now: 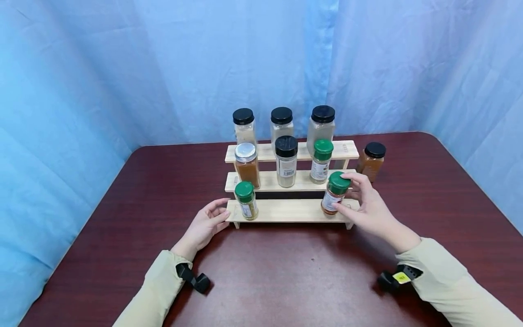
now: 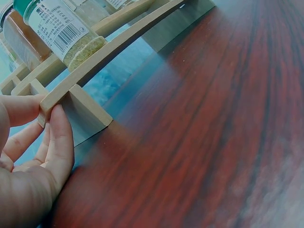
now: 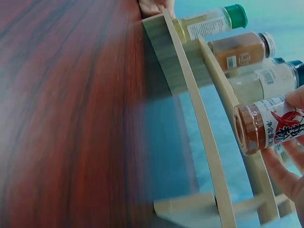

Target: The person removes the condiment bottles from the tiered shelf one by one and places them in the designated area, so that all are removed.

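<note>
My left hand [image 1: 208, 222] pinches the left end of the bottom tier of a wooden spice rack [image 1: 286, 211]; in the left wrist view the thumb [image 2: 21, 110] lies on top, fingers beneath. My right hand [image 1: 369, 206] grips a green-capped jar of red spice [image 1: 332, 200] over the right part of that tier. The right wrist view shows its chili-pictured label [image 3: 280, 121] and its base held off the board. Near my left hand, another green-capped spice jar [image 1: 247, 204] stands on the same tier's left end.
The middle tier bears a silver-lidded jar [image 1: 248, 170], a black-capped jar [image 1: 286, 165] and a green-capped jar [image 1: 320, 165]. Three black-lidded jars [image 1: 282, 129] stand on the top tier. A black-lidded brown jar [image 1: 371, 163] is right of the rack on the dark table [image 1: 286, 277].
</note>
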